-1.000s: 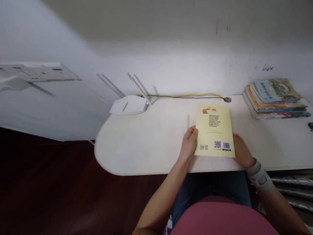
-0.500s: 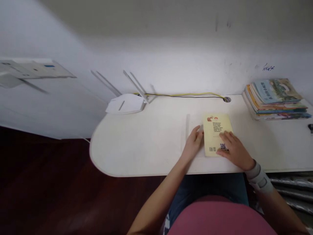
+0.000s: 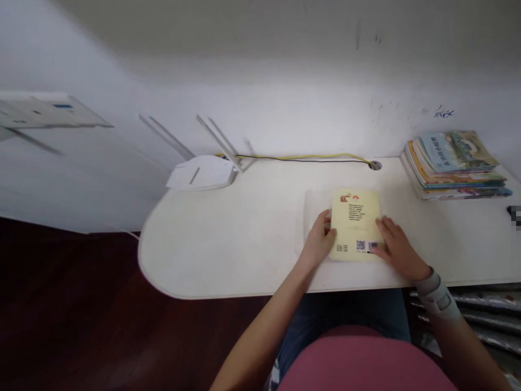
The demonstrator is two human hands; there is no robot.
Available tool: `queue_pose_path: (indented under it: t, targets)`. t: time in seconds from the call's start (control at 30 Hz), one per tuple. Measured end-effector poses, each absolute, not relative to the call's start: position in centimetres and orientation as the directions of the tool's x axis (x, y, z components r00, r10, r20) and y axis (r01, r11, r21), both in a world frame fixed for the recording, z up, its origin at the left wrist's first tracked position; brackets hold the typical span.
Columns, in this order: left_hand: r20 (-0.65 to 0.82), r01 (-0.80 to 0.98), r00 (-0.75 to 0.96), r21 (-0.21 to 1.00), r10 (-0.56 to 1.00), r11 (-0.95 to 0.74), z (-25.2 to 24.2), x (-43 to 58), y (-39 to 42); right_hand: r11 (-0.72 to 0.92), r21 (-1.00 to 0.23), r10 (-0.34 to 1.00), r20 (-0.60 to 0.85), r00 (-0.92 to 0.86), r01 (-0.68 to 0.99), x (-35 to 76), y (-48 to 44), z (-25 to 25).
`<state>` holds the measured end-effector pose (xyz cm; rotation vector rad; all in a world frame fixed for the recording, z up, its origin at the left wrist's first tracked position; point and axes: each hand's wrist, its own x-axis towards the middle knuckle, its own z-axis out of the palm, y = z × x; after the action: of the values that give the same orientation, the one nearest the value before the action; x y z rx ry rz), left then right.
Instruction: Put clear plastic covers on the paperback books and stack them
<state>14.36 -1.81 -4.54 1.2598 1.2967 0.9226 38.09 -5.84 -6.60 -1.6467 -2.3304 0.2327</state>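
A pale yellow book (image 3: 356,225) lies on the white desk near its front edge, its printed text and QR code facing up. Under it and out to its left spreads a clear plastic cover (image 3: 306,217). My left hand (image 3: 320,240) rests at the book's left edge, over the plastic, with the fingers partly curled. At the right edge is my right hand (image 3: 399,247), fingers apart, the tips touching the book's lower right part. Neither hand is closed round the book.
A white router (image 3: 202,172) with antennas stands at the back left of the desk (image 3: 215,239). Yellow and black cables (image 3: 309,158) run along the wall to a round hole. A stack of books (image 3: 458,163) sits at the back right, and a dark object lies at the right edge.
My right hand has slid from on top of the book to its right edge. The book has shifted slightly left, and more of its lower right corner shows. The view has turned slightly.
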Motion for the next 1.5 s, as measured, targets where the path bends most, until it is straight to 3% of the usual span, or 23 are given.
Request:
queue_pose_path:
  t: [0.27, 0.43, 0.6, 1.2, 1.37, 1.43, 1.5]
  targets:
    - [-0.083, 0.395, -0.185, 0.906, 0.979, 0.151, -4.9, 8.5, -2.7, 0.317, -0.263, 0.945, 0.163, -0.282, 0.911, 39.6, -6.2, -8.5]
    - [0.212, 0.678, -0.156, 0.733, 0.965, -0.051, -6.7, 8.3, -3.8, 0.326, -0.168, 0.926, 0.257, -0.279, 0.93, 37.2, -6.9, -7.8]
    - [0.224, 0.798, -0.064, 0.597, 0.973, -0.085, -7.4, 8.7, -4.4, 0.459, -0.101, 0.87, 0.252, -0.424, 0.882, 33.3, -7.8, -6.4]
    - [0.145, 0.72, -0.112, 0.693, 0.983, -0.02, -6.3, 8.7, -4.6, 0.425, -0.131, 0.901, 0.161, -0.403, 0.896, 31.7, -8.0, -6.2]
    - [0.178, 0.662, -0.166, 0.749, 0.97, -0.024, -3.9, 8.4, -5.4, 0.408, -0.129, 0.908, 0.159, -0.388, 0.904, 31.2, -8.0, -5.7]
    - [0.18, 0.576, -0.076, 0.811, 0.981, -0.104, -2.0, 9.0, -5.8, 0.405, -0.158, 0.91, 0.162, -0.381, 0.901, 31.1, -7.9, -5.7]
    - [0.218, 0.465, 0.138, 0.847, 0.966, -0.258, -0.3, 10.4, -6.2, 0.412, -0.236, 0.908, 0.182, -0.377, 0.88, 31.6, -7.7, -5.9]
